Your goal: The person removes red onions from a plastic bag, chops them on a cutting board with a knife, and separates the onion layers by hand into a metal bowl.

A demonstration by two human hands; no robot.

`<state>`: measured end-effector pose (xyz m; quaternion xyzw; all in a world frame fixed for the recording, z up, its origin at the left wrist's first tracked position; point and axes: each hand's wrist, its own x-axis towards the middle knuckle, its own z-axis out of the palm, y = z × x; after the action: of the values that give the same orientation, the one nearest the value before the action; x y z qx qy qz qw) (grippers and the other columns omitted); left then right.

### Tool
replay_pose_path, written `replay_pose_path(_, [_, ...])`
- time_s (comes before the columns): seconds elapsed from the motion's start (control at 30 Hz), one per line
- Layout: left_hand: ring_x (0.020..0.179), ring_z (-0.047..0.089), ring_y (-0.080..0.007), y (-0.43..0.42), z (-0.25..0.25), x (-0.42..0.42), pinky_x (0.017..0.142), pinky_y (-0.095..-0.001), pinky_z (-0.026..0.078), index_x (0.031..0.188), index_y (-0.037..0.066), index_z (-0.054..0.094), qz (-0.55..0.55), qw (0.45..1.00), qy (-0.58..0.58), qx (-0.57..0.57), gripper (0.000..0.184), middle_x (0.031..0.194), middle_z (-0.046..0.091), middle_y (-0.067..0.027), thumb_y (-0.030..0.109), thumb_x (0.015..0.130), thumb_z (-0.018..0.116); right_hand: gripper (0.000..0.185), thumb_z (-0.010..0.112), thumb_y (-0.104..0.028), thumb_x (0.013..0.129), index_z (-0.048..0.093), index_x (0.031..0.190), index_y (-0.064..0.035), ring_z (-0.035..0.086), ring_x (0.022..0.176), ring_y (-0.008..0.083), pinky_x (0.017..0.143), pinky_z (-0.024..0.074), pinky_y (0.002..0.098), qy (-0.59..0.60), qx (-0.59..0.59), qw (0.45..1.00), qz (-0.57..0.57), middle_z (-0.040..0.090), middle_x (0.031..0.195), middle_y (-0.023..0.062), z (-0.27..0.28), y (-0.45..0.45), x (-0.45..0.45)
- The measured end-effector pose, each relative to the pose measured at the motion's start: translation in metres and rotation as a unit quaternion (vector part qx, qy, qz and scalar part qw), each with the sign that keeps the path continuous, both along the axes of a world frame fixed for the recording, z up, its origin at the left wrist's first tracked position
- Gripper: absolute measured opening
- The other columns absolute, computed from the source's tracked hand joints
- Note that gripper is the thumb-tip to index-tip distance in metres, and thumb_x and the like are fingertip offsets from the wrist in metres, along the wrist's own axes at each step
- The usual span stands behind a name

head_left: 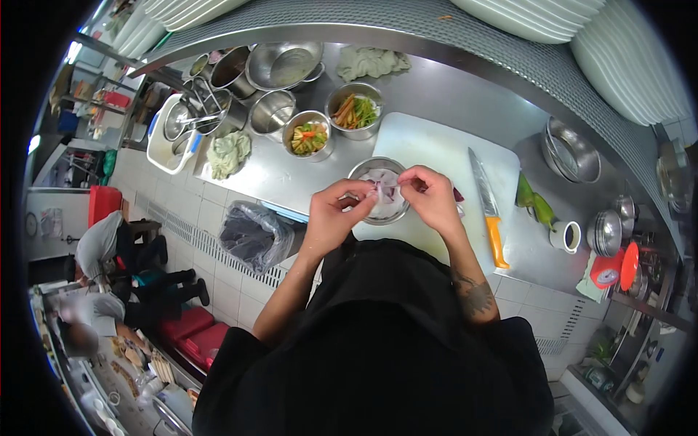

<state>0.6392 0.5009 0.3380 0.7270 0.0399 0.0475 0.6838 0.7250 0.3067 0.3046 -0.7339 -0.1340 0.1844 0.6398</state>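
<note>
Both hands are over a metal bowl (378, 219) of pale, purple-edged red onion pieces (379, 175), which stands on the front left of a white cutting board (425, 134). My left hand (340, 212) pinches a piece of red onion at the bowl's left side. From the right, my right hand (427, 195) comes in with fingertips pinched on onion too; the exact edges of what each hand holds are hard to make out. More dark-red onion (457, 195) shows partly behind my right hand. A yellow-handled knife (494, 229) lies on the board to the right.
Pots of cut vegetables (308, 138) and carrot and green sticks (355, 111) stand left of the board. Green peppers (534, 202) and a small white cup (565, 237) sit at right. A lined bin (254, 236) is below left. Two people (109, 243) work farther left.
</note>
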Motion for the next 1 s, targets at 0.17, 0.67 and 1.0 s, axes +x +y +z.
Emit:
replay_pose_path(0.17, [0.089, 0.065, -0.0089, 0.006, -0.015, 0.005, 0.075, -0.025, 0.056, 0.112, -0.004, 0.069, -0.018, 0.997, 0.064, -0.027, 0.019, 0.099, 0.07, -0.0057, 0.0, 0.093, 0.068, 0.016, 0.068, -0.004, 0.082, 0.068, 0.097, 0.0009, 0.066, 0.074, 0.0258, 0.07, 0.0542, 0.0362, -0.141, -0.194, 0.963, -0.121, 0.067, 0.088, 0.0156, -0.032, -0.043, 0.015])
replay_pose_path(0.67, [0.074, 0.065, -0.0094, 0.026, -0.039, 0.012, 0.067, -0.0252, 0.052, 0.105, -0.001, 0.073, 0.045, 0.991, 0.108, 0.072, 0.017, 0.082, 0.073, -0.0065, 0.008, 0.092, 0.069, 0.02, 0.071, -0.01, 0.079, 0.066, 0.096, -0.0004, 0.065, 0.076, 0.0375, 0.071, 0.0533, 0.0447, -0.083, -0.367, 0.91, -0.176, 0.067, 0.091, 0.0202, -0.088, -0.09, 0.014])
replay_pose_path(1.0, [0.088, 0.063, -0.0085, -0.025, 0.008, 0.006, 0.075, -0.0243, 0.054, 0.12, -0.002, 0.066, -0.074, 0.995, 0.062, -0.02, 0.028, 0.1, 0.069, -0.004, 0.004, 0.093, 0.07, 0.022, 0.056, 0.0, 0.096, 0.062, 0.116, 0.0016, 0.068, 0.08, 0.0163, 0.069, 0.0572, 0.0275, 0.202, 0.291, 0.935, -0.001, 0.066, 0.101, 0.0091, 0.007, -0.031, -0.019])
